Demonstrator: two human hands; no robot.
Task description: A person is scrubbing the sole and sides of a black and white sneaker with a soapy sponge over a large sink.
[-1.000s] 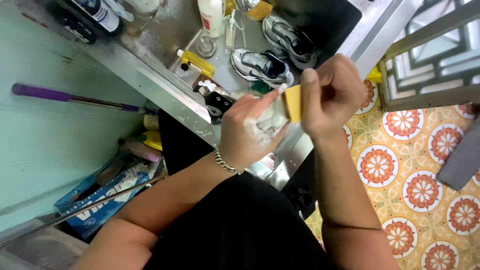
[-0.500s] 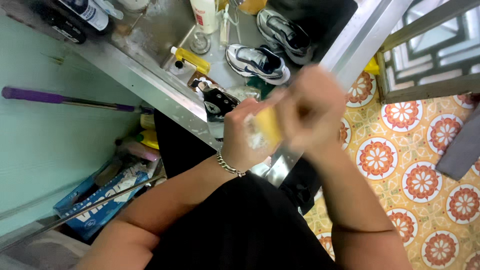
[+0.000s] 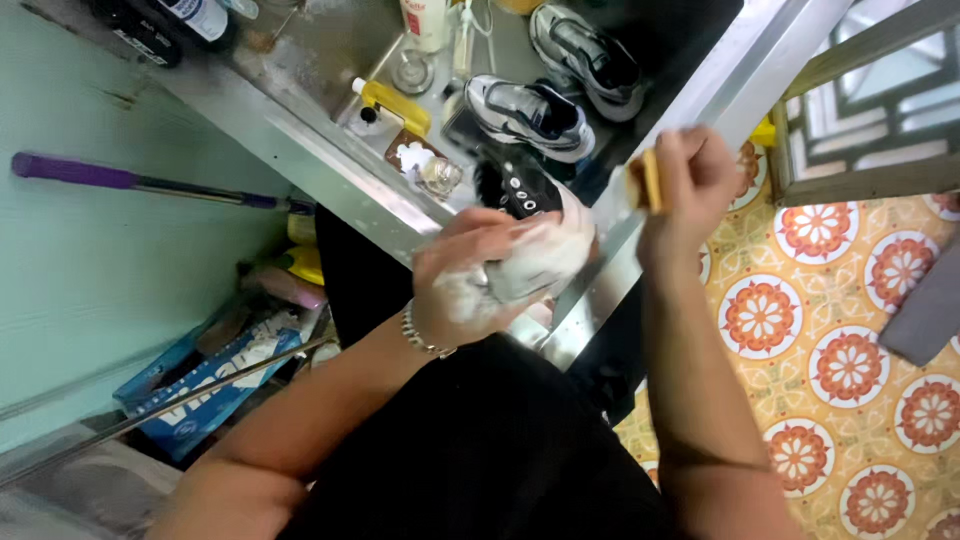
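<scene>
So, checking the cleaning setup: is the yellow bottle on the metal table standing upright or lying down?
Lying down. The yellow bottle rests flat on its side on the metal table, its white cap pointing toward the wall.

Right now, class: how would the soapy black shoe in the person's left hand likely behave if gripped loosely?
The black shoe is coated in white foam, so probably slippery. The left hand carries it alone, suggesting it is light. Its upper looks soft, likely yielding under squeeze.
</scene>
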